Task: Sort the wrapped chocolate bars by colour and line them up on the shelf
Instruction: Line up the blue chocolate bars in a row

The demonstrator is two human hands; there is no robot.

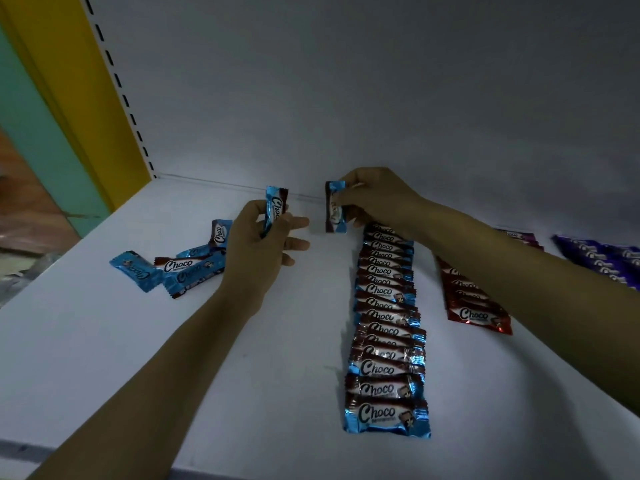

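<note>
The left hand (258, 247) pinched an upright blue bar (275, 211) between curled fingers (296, 244); the right hand (375, 199) gripped a second blue bar (335, 209) at the far end of the blue row (386, 327); loose blue bars (180, 268) lay left of the left fingers.

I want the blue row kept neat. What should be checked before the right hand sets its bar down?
1. Right hand grip on its bar: ok, fingers pinch it.
2. Colour matches the blue row: ok, both blue.
3. Bar turned like the row's bars: not ok, it is held upright, just left of the row's far end.
4. Free spot at the row's far end: cannot tell, the hand hides it.
5. Left hand has the next bar ready: ok, a blue one, held upright.
6. Loose pile sorted: not ok, several blue bars lie jumbled on the left of the shelf.
</note>
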